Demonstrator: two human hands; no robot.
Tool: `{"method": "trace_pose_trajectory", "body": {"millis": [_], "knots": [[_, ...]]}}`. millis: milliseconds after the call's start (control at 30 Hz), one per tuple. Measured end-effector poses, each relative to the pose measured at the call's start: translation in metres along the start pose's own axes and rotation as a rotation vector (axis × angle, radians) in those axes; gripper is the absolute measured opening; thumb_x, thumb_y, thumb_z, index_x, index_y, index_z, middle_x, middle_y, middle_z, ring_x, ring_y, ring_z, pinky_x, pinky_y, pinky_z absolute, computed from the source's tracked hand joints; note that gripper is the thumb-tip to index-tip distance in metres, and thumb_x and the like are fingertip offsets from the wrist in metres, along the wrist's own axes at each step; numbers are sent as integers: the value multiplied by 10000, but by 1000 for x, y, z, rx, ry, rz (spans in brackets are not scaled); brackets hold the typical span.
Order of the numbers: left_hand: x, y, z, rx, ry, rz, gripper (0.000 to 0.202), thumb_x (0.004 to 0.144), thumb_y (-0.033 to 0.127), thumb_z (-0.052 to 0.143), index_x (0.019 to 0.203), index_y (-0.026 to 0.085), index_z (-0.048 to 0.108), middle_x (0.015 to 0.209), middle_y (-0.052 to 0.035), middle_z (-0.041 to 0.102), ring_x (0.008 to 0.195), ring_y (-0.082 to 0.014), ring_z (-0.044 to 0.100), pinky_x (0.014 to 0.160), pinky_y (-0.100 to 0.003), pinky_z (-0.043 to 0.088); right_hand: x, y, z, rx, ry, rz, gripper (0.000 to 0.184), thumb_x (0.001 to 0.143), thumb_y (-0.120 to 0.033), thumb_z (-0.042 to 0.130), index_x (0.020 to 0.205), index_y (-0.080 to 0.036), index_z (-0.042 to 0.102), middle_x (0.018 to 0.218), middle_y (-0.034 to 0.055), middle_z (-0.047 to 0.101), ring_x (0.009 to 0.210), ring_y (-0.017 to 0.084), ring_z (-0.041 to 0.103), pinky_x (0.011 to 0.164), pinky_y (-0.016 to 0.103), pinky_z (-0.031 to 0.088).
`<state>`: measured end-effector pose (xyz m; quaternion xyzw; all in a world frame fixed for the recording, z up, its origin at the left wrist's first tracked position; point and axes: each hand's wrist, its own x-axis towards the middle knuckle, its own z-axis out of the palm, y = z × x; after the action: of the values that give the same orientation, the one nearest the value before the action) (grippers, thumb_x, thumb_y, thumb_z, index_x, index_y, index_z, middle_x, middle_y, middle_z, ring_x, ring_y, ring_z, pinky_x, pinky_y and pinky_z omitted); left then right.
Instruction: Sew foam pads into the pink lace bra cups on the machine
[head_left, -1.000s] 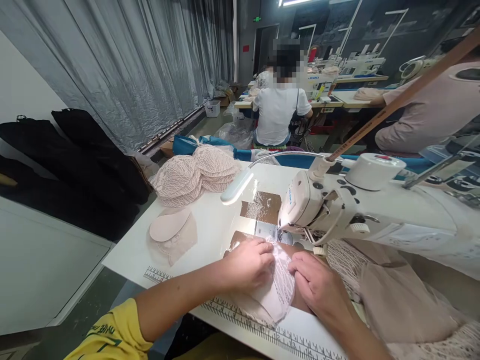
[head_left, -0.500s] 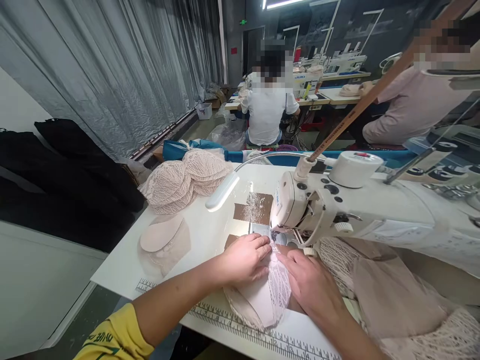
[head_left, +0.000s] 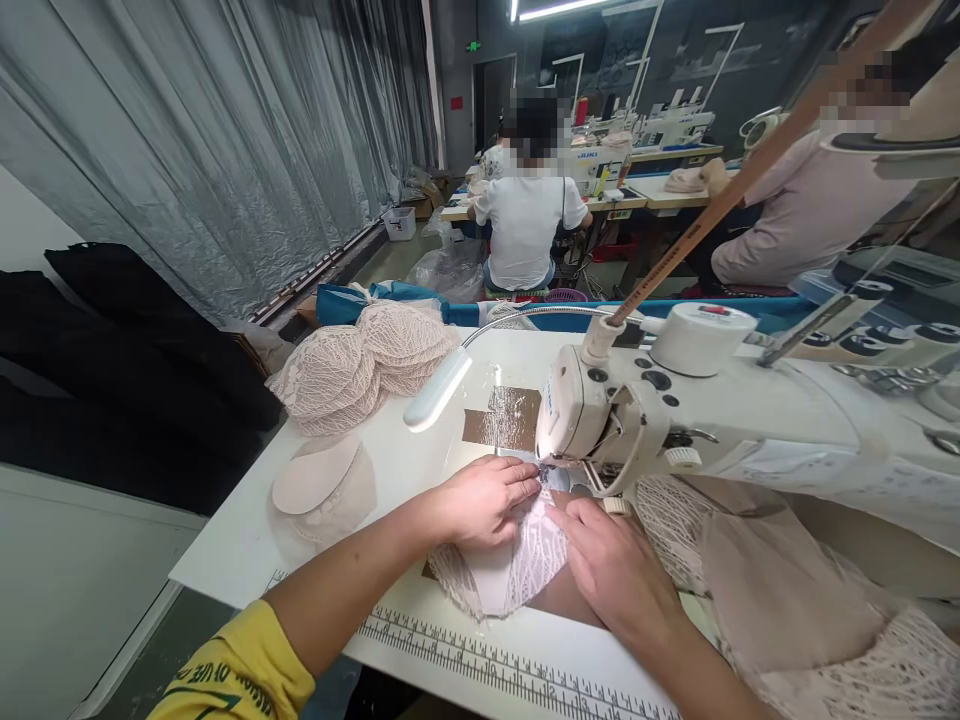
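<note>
Left hand (head_left: 484, 503) on lace cup (head_left: 536, 555); gap; right hand (head_left: 609, 560) perhaps touching edge.

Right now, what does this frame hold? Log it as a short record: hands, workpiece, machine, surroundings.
Left hand: on the lace piece, fingers near the needle area
Right hand: fingertips at the lace piece's right side
Machine: white sewing machine
Light: slim lamp on a bendable neck
Table, left: oval pad on sheer fabric
Behind pad: stacked lace cups

A silvery curtain (head_left: 247, 140) (deeply folded) hangs near black cloth (head_left: 142, 360).
</note>
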<state>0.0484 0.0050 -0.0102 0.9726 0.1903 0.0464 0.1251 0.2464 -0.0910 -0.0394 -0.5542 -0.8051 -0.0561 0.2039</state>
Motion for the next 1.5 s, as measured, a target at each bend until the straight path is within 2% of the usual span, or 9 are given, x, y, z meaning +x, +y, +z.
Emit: {"method": "trace_pose_trajectory", "body": {"millis": [233, 367, 467, 633, 767, 900, 1033, 1200, 1500], "knots": [[-22, 23, -6, -12, 139, -58, 364, 802, 146, 519, 1159, 148, 591, 1229, -116, 588, 1102, -250, 527, 943, -373, 418, -5, 9, 0, 46, 40, 40, 381, 823, -68, 383, 1007, -130, 711, 904, 87, 710, 734, 197, 614, 655, 316, 490], [-23, 35, 6, 33, 154, -127, 133, 840, 223, 516, 863, 148, 623, 881, -84, 622, 827, -210, 549, 759, -338, 429, -5, 9, -1, 51, 17, 45, 362, 832, -89, 394, 999, -150, 709, 900, 78, 714, 789, 203, 637, 678, 319, 514], [-21, 36, 14, 64, 179, -165, 179, 861, 153, 449, 724, 151, 564, 771, -68, 586, 754, -188, 524, 695, -313, 401, -5, 9, -4, 46, 18, 55, 356, 839, -105, 393, 998, -155, 708, 894, 78, 714, 790, 211, 637, 675, 331, 517], [-25, 31, 9, -55, 223, -172, 119, 831, 145, 464, 731, 164, 526, 742, -45, 576, 714, -167, 504, 677, -283, 399, -7, 5, -22, 54, 31, 55, 341, 873, -130, 379, 985, -167, 699, 931, 77, 704, 801, 202, 621, 636, 305, 498], [-27, 29, 6, -107, 235, -169, 115, 842, 176, 461, 742, 173, 518, 732, -36, 572, 703, -166, 502, 676, -279, 400, -11, -8, -33, 113, -153, -60, 334, 882, -106, 372, 1041, -181, 655, 861, 59, 661, 733, 184, 568, 611, 289, 453], [-29, 29, 7, -92, 222, -134, 110, 839, 154, 456, 830, 166, 565, 818, -57, 605, 781, -185, 526, 728, -295, 406, -24, -23, -28, 40, -280, -78, 347, 816, -48, 406, 1031, -198, 634, 801, 53, 600, 719, 208, 510, 618, 314, 401], [-31, 29, 11, -42, 178, -22, 206, 827, 114, 483, 959, 181, 626, 946, -68, 623, 871, -196, 529, 835, -327, 379, -37, -27, -19, -4, -260, -73, 397, 785, -14, 414, 1083, -199, 601, 830, 50, 582, 742, 205, 484, 714, 335, 395], [-31, 30, 17, 34, 149, 95, 208, 874, 211, 524, 1042, 215, 647, 898, -63, 594, 797, -184, 499, 815, -351, 341, -42, -24, -16, 3, -197, -86, 438, 794, -18, 418, 1162, -200, 573, 883, 52, 597, 787, 203, 499, 786, 342, 383], [-29, 34, 20, 132, 131, 74, 281, 909, 226, 459, 1159, 219, 588, 856, -60, 538, 737, -175, 444, 791, -360, 325, -45, -25, -14, 61, -174, -43, 445, 822, -20, 399, 1183, -203, 585, 895, 52, 603, 803, 198, 489, 791, 346, 390]]}}
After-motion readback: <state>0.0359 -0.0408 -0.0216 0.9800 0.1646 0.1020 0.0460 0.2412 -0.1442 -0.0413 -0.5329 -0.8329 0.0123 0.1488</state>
